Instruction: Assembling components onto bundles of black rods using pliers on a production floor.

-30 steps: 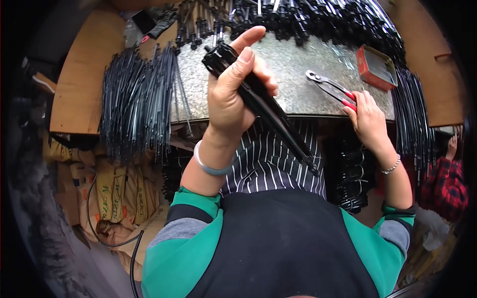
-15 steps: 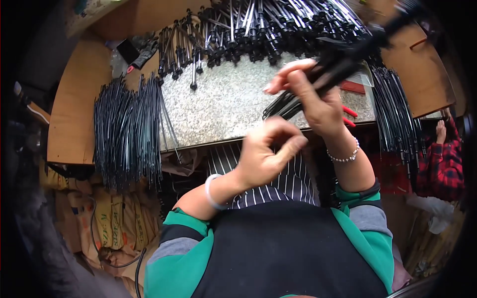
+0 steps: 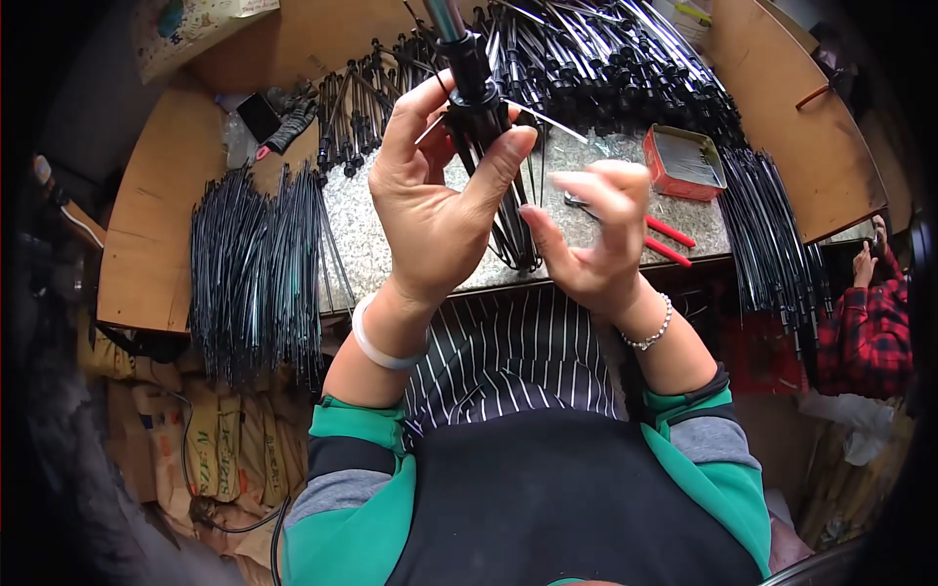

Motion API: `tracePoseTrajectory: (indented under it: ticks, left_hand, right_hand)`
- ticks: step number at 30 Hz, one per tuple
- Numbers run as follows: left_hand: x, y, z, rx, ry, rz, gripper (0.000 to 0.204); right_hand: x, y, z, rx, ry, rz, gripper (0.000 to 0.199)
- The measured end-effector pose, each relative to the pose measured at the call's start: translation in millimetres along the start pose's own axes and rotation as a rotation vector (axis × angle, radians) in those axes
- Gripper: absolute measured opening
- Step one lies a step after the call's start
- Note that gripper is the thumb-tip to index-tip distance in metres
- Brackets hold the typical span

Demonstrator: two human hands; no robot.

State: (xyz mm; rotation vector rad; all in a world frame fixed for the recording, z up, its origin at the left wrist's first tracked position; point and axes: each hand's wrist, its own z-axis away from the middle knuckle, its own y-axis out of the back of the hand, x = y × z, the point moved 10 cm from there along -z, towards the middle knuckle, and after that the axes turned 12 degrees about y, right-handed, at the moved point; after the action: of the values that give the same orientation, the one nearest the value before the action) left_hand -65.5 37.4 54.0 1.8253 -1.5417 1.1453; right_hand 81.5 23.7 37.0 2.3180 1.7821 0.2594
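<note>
My left hand [image 3: 435, 190] is closed round a black umbrella frame [image 3: 479, 107], with fingers and thumb about its collar. The frame stands nearly upright in the picture, its metal shaft running out at the top edge and its folded ribs pointing down toward me. Just right of the ribs is my right hand [image 3: 596, 230], fingers curled but apart from the thumb and slightly blurred, with nothing seen in it. Its thumb tip is close to the ribs; I cannot tell whether it touches them. Behind it lie red-handled pliers [image 3: 669, 241], their jaws partly hidden.
A heap of umbrella shafts [image 3: 606, 59] covers the back of the speckled tabletop [image 3: 357, 220]. Bundles of thin black ribs hang over the front edge at left [image 3: 256, 273] and right [image 3: 772, 234]. A red tin [image 3: 684, 186] holds thin wires. Another person's checked sleeve [image 3: 865, 332] shows far right.
The umbrella frame has passed from my right hand to my left and swung from a tilt toward the upper right to nearly upright. My right hand has let go and come down beside the ribs.
</note>
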Motion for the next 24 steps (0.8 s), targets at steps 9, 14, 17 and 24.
tracePoseTrajectory:
  ticks: [9,14,17,24]
  left_hand:
    - [-3.6,-25.8,-15.9,-0.315,0.123,0.135,0.033]
    - [-4.6,-29.4,-22.6,-0.329,0.126,0.199,0.033]
    - [-8.1,-27.6,-29.8,-0.337,0.174,0.187,0.035]
    - [0.6,-26.3,-35.5,-0.262,0.203,0.15,0.031]
  right_hand:
    - [49.2,-30.1,9.0,0.003,-0.709,-0.729,0.055]
    - [45.4,-49.7,14.9,0.109,-0.579,-0.868,0.038]
    - [47.4,-55.6,24.5,0.156,-0.669,-0.904,0.029]
    - [47.1,-59.1,26.3,0.185,-0.673,-0.896,0.024]
